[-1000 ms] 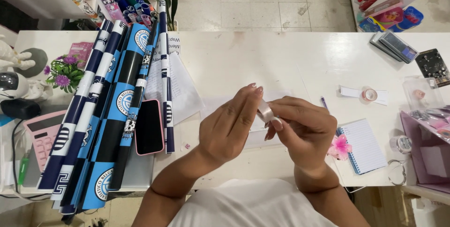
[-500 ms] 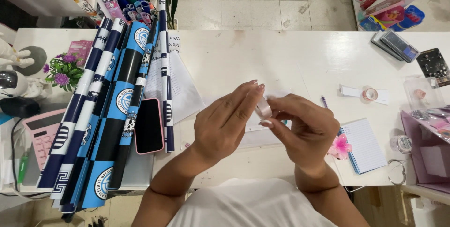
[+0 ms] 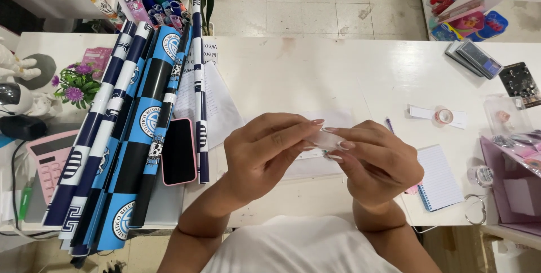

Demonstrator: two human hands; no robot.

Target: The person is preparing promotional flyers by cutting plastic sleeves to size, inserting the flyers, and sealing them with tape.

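Observation:
Over the front middle of the white table [image 3: 315, 76], my left hand [image 3: 265, 152] and my right hand [image 3: 375, 163] meet at the fingertips. Between them they pinch a small clear roll of tape [image 3: 323, 139], mostly hidden by the fingers. Flat on the table under the hands is a white sheet of paper [image 3: 338, 118]. A pink-cased phone [image 3: 179, 152] rests face up just left of my left wrist.
Several blue, black and white rolls of wrapping paper [image 3: 141, 126] lie along the left side, over printed sheets [image 3: 217, 104]. A pink calculator [image 3: 42, 160] and purple flowers [image 3: 76, 84] sit far left. On the right are a spiral notepad [image 3: 442, 180], a small tape roll [image 3: 444, 116] and a pink box [image 3: 515, 188].
Both hands have stayed over the same spot. The fingers have shifted slightly on the small tape roll, which now sits lower between the fingertips.

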